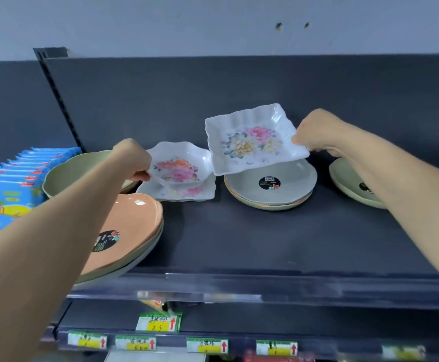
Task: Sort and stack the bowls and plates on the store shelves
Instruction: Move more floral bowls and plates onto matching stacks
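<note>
Price tags point(206, 345) on the rail of the lower shelf lie nearest the camera, blurred beyond reading. Above them runs the dark shelf point(265, 239) that carries the tableware. At its front left corner sits a stack of round plates point(124, 231), orange on top with paler ones beneath, its lower part covered by the left forearm. Behind it, toward the back left, stands a green bowl point(74, 171), and beside that, at the left edge, blue packets point(19, 176).

The left hand point(132, 159) has its fingers clamped on the near rim of a floral bowl point(177, 165), which rests on or just above a floral square plate point(179, 192) at mid-shelf; contact cannot be confirmed. The right hand point(320, 134) pinches the right corner of a second floral square dish point(255, 138), held tilted in the air over a stack of grey round plates point(270, 185) toward the back. A green plate point(354, 184) at the right edge is largely hidden by the right forearm.

Judged from this layout, sorting is partly done: the round plates already form stacks by shape, while the floral pieces remain unsorted, the bowl standing with a plate and the lifted dish not yet placed. Likely remaining: joining the two square floral pieces and giving the bowl its own spot. Whatever lies beyond the right edge is out of view.
</note>
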Available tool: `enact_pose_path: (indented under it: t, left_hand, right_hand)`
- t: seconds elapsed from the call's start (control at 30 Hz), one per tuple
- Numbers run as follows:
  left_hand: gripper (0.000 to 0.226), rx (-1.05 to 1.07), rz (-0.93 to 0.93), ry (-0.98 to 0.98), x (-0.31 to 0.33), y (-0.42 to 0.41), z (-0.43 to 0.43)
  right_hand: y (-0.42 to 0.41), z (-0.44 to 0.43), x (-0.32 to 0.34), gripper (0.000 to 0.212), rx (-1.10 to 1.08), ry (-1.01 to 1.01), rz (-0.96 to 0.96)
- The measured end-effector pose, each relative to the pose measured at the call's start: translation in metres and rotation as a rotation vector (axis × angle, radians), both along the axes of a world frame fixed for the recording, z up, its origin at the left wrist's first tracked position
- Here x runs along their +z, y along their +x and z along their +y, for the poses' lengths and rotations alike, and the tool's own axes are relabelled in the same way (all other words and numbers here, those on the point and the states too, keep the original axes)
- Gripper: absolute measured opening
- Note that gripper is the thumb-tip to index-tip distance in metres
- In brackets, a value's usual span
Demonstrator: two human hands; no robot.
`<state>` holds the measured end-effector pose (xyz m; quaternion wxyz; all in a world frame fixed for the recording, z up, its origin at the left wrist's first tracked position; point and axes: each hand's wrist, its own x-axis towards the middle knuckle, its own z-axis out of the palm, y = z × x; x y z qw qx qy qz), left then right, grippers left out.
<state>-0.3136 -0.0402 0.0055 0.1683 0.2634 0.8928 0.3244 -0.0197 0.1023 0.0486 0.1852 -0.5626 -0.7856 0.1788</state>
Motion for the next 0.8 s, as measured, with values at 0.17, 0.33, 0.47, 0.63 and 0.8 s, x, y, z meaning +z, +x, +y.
enact_pose_path:
  t: [0.17, 0.33, 0.47, 0.63, 0.8]
  left_hand:
    - [0.021, 0.1, -0.004, 0.089, 0.019, 0.02, -0.004]
    - [0.017, 0.061, 0.035, 0.179, 0.039, 0.069, 0.015]
    - [0.018, -0.035, 0.035, 0.221, 0.047, 0.128, 0.041]
    - [0.015, -0.207, -0.039, 0.283, 0.051, 0.207, 0.086]
    - [0.015, -0.383, -0.08, 0.301, 0.049, 0.283, 0.125]
  right_hand:
    - [0.037, 0.006, 0.007, 0.029, -0.007, 0.011, 0.013]
    - [0.106, 0.015, 0.013, 0.028, -0.081, 0.021, 0.008]
    - [0.182, 0.023, 0.016, 0.028, -0.196, 0.032, -0.027]
    - [0.282, 0.021, 0.013, 0.024, -0.376, -0.001, -0.071]
    - [0.345, 0.007, -0.003, 0.029, -0.5, -0.107, -0.038]
